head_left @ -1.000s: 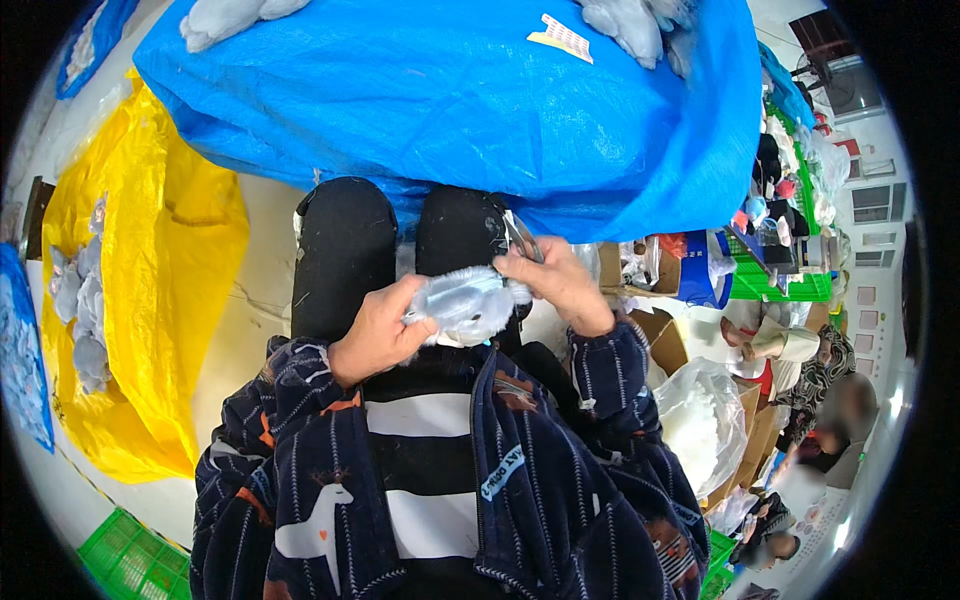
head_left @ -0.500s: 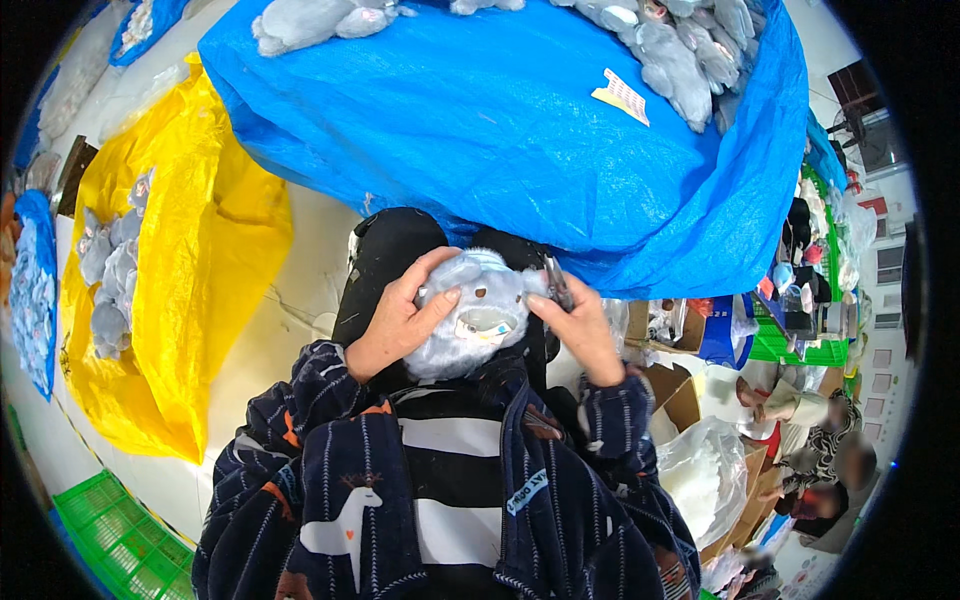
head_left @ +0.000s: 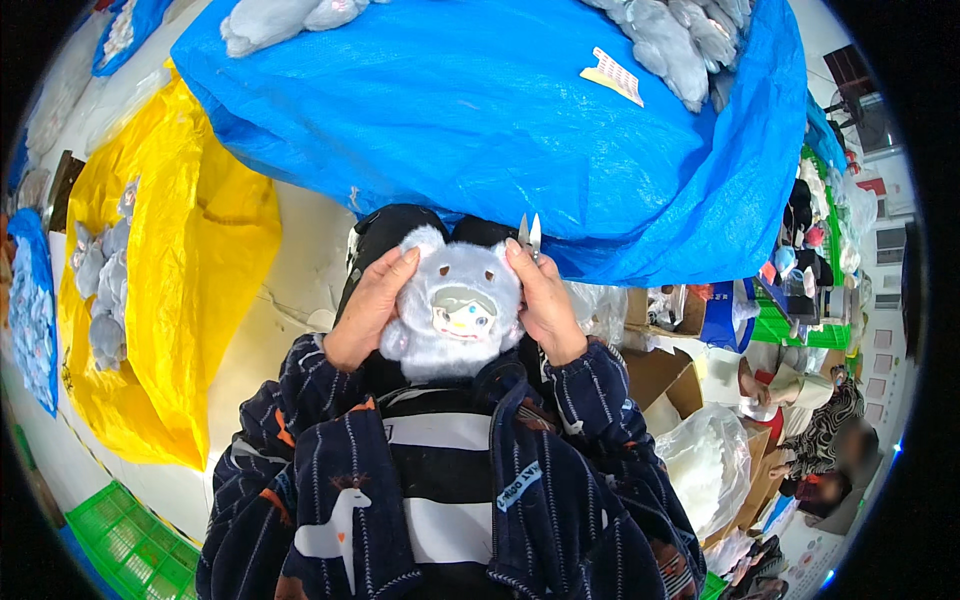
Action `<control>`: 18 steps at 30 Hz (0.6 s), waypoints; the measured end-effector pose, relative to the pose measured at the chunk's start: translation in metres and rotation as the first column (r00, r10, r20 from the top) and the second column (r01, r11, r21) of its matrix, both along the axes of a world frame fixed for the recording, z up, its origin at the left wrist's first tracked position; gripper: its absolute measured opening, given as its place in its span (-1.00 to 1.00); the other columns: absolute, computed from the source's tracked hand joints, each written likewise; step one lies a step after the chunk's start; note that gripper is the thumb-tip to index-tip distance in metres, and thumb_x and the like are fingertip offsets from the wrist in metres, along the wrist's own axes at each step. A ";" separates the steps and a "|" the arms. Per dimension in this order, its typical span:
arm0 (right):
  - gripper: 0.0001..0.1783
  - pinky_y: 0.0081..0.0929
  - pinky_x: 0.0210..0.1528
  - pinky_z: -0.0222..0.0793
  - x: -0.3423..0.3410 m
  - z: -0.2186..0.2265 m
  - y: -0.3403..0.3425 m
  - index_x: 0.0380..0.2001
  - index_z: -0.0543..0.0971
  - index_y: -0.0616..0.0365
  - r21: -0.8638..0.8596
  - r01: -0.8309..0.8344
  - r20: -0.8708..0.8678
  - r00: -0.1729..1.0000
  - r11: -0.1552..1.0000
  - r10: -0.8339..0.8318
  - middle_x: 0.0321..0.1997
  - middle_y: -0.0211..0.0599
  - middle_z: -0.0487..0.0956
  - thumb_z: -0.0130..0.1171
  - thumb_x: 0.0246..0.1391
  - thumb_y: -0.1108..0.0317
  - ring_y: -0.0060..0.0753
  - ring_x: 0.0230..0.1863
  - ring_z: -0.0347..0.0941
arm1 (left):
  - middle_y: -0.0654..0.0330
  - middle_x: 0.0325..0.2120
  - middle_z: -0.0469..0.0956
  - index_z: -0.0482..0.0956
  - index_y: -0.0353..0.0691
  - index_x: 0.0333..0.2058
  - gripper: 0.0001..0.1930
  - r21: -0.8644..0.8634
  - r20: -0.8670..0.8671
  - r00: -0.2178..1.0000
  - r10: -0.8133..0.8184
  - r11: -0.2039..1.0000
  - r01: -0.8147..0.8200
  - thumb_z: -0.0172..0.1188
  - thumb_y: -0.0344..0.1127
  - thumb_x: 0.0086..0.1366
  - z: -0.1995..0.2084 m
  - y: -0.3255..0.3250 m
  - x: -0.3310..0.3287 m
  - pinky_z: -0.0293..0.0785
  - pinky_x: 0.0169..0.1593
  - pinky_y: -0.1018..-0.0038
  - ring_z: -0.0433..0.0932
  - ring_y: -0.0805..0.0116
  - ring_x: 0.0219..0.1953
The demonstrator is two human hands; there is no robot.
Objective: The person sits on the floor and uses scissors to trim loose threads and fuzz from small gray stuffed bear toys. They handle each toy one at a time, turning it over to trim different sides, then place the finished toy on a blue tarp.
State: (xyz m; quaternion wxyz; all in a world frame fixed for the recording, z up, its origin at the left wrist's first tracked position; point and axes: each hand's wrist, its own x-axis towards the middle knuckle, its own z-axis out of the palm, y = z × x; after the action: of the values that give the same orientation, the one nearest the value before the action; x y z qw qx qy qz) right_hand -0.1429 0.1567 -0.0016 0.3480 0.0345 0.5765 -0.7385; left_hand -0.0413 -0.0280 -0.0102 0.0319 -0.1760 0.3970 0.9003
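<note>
Over my lap I hold a grey plush toy (head_left: 456,290) upright, its hooded doll face with painted eyes turned up to view. My left hand (head_left: 372,305) pinches the toy's left ear between thumb and fingers. Its other ear is gripped by my right hand (head_left: 545,310), and the open pointed blades of small scissors (head_left: 530,234) stick out beyond those same fingers. The scissors' handles are hidden in the palm. Beyond my knees spreads a large blue sheet (head_left: 450,130) with grey plush pieces (head_left: 680,45) at its far right.
A yellow sack (head_left: 170,300) with grey plush pieces (head_left: 108,285) stands at left. Green crates (head_left: 130,540) sit at lower left. Cardboard boxes (head_left: 665,385) and a clear bag of white stuffing (head_left: 700,470) are at right, with people (head_left: 825,440) sitting farther off.
The toy has tipped upright, so its ears and painted face now show. Both hands have shifted to its ears. The scissors blades now point away from me.
</note>
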 end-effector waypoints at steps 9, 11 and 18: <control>-0.77 -0.63 -0.27 0.31 -0.013 -0.008 0.011 -0.25 0.53 0.26 0.272 0.246 -0.527 0.847 0.930 -0.069 -0.35 -0.41 0.54 0.18 0.07 0.33 -0.64 -0.35 0.37 | 0.24 -0.18 0.49 0.32 -0.27 0.07 -0.55 -0.575 -0.052 0.989 -0.137 0.814 0.083 0.16 -0.43 0.20 -0.025 -0.012 0.054 0.40 -0.17 0.61 0.46 0.53 -0.19; -0.76 -0.54 -0.18 0.34 0.000 0.008 0.009 -0.25 0.52 0.31 0.386 0.367 -0.760 0.647 0.846 0.066 -0.30 -0.26 0.55 0.18 0.04 0.37 -0.49 -0.30 0.43 | 0.28 -0.25 0.52 0.38 -0.28 0.01 -0.63 -0.515 0.027 0.995 -0.097 0.852 0.097 0.14 -0.39 0.23 -0.017 -0.010 0.052 0.40 -0.26 0.65 0.46 0.60 -0.28; -0.77 -0.46 -0.25 0.38 0.037 0.012 -0.015 -0.25 0.51 0.26 0.353 0.035 -0.838 0.456 0.935 0.300 -0.30 -0.14 0.51 0.21 -0.02 0.43 -0.23 -0.30 0.48 | 0.34 -0.44 0.49 0.45 -0.30 -0.12 -0.76 -0.360 0.065 0.993 -0.101 0.925 0.118 0.10 -0.35 0.26 -0.012 -0.009 0.035 0.39 -0.37 0.66 0.42 0.65 -0.47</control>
State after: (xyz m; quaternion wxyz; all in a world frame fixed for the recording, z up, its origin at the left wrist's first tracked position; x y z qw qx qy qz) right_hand -0.1061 0.1421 0.0101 0.0471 -0.3411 0.7849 -0.5152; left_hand -0.0066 -0.0372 -0.0219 0.0579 -0.1767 0.5650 0.8038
